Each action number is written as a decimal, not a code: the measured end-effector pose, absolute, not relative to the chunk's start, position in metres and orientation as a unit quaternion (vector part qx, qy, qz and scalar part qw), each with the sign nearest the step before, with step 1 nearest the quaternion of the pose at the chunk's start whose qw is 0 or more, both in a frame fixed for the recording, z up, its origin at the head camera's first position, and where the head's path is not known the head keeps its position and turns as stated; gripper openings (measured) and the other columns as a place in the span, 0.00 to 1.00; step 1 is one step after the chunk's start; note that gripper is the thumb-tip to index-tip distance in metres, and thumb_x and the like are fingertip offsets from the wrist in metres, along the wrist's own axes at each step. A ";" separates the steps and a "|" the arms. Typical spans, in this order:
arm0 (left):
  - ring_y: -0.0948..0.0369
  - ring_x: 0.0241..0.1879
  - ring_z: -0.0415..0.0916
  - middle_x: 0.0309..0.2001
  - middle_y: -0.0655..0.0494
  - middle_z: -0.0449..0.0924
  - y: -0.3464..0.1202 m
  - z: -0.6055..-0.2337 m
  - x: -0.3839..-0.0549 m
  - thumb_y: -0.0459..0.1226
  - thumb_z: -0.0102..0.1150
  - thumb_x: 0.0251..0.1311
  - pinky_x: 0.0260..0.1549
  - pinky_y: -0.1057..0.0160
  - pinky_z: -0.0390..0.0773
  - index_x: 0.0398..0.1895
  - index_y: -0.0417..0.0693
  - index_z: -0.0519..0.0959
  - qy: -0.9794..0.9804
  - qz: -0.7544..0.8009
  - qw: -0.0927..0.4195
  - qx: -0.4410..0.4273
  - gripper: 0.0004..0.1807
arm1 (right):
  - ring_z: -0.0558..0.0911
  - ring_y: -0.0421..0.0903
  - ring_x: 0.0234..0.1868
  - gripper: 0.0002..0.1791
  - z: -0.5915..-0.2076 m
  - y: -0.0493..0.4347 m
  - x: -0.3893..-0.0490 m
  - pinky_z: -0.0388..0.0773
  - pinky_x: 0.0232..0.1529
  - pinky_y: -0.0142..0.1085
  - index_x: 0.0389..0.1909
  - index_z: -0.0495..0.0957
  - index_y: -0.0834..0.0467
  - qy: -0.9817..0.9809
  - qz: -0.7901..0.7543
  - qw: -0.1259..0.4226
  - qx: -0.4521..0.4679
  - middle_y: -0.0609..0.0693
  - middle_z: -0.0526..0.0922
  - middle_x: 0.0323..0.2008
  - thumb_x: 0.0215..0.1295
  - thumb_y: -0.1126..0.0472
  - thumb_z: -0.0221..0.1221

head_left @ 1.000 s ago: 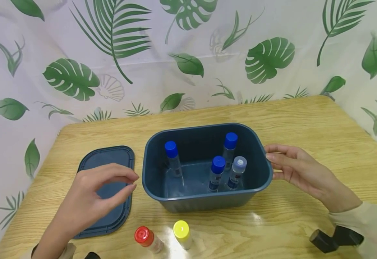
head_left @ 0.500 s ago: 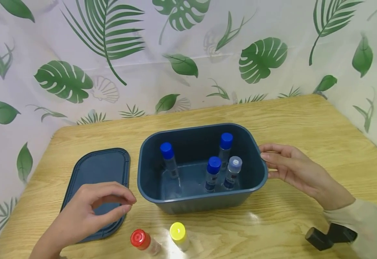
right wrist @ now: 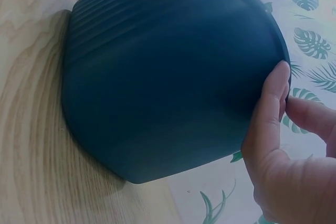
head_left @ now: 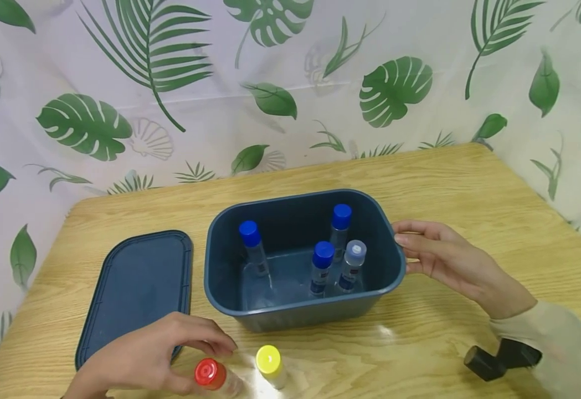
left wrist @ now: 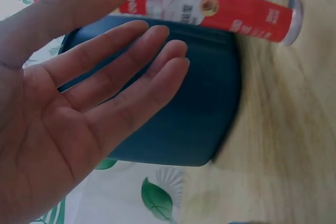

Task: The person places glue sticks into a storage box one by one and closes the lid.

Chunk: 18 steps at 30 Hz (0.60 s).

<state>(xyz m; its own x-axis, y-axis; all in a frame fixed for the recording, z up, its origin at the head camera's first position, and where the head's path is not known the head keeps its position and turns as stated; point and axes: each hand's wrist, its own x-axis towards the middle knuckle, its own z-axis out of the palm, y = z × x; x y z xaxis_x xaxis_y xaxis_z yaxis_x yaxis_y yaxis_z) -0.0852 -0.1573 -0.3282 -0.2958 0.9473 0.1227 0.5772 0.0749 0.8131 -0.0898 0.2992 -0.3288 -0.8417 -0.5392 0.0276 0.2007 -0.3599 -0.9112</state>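
Observation:
My left hand (head_left: 163, 349) reaches beside a small clear bottle with a red cap (head_left: 210, 373), thumb and fingers apart around it. In the left wrist view, the bottle's red label (left wrist: 247, 19) shows beyond the spread, slightly bent fingers (left wrist: 126, 87). At the right end of a dark blue plastic bin (head_left: 295, 320), my right hand (head_left: 445, 260) pinches the rim. The right wrist view has those fingers along the bin's outer wall (right wrist: 173, 87) and the thumb at its edge. A yellow-capped bottle (head_left: 269, 361) stands right of the red-capped one.
Inside the bin are several clear bottles: a blue-capped one (head_left: 250, 235) at left, others at right, and one with a translucent cap (head_left: 355, 252). A dark blue lid (head_left: 135, 282) lies left on the wooden table (head_left: 450, 183). Leaf-printed cloth (head_left: 270, 66) hangs behind.
My left hand has come down from over the lid toward the red-capped bottle, its fingers parting more. The right hand keeps its place on the bin's rim. The head view has shifted slightly.

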 end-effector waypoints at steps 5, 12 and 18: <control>0.62 0.46 0.79 0.48 0.57 0.81 -0.150 -0.329 -0.082 0.34 0.70 0.53 0.44 0.63 0.80 0.53 0.49 0.78 0.702 0.403 0.237 0.537 0.23 | 0.83 0.44 0.41 0.19 -0.328 0.300 -0.090 0.82 0.44 0.40 0.54 0.74 0.64 0.523 -0.805 0.221 -0.172 0.52 0.82 0.44 0.75 0.74 0.37; 0.65 0.47 0.78 0.47 0.59 0.83 -0.149 -0.329 -0.082 0.34 0.71 0.51 0.46 0.63 0.79 0.48 0.52 0.81 0.690 0.413 0.231 0.547 0.18 | 0.83 0.44 0.41 0.19 -0.328 0.300 -0.090 0.82 0.44 0.39 0.53 0.75 0.64 0.526 -0.804 0.217 -0.172 0.52 0.82 0.44 0.74 0.74 0.37; 0.64 0.45 0.79 0.46 0.55 0.83 -0.152 -0.332 -0.082 0.32 0.69 0.52 0.42 0.64 0.80 0.48 0.50 0.80 0.668 0.441 0.243 0.548 0.18 | 0.83 0.44 0.40 0.18 -0.328 0.299 -0.089 0.83 0.43 0.39 0.53 0.75 0.63 0.529 -0.802 0.216 -0.175 0.51 0.82 0.43 0.75 0.74 0.37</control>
<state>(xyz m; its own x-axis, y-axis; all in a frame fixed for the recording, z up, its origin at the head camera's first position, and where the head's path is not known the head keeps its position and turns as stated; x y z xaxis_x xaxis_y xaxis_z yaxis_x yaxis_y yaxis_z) -0.0824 -0.1516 -0.3316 -0.2814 0.9463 0.1593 0.5172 0.0097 0.8558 -0.0890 0.2989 -0.3284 -0.8459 -0.5308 0.0519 0.1610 -0.3468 -0.9240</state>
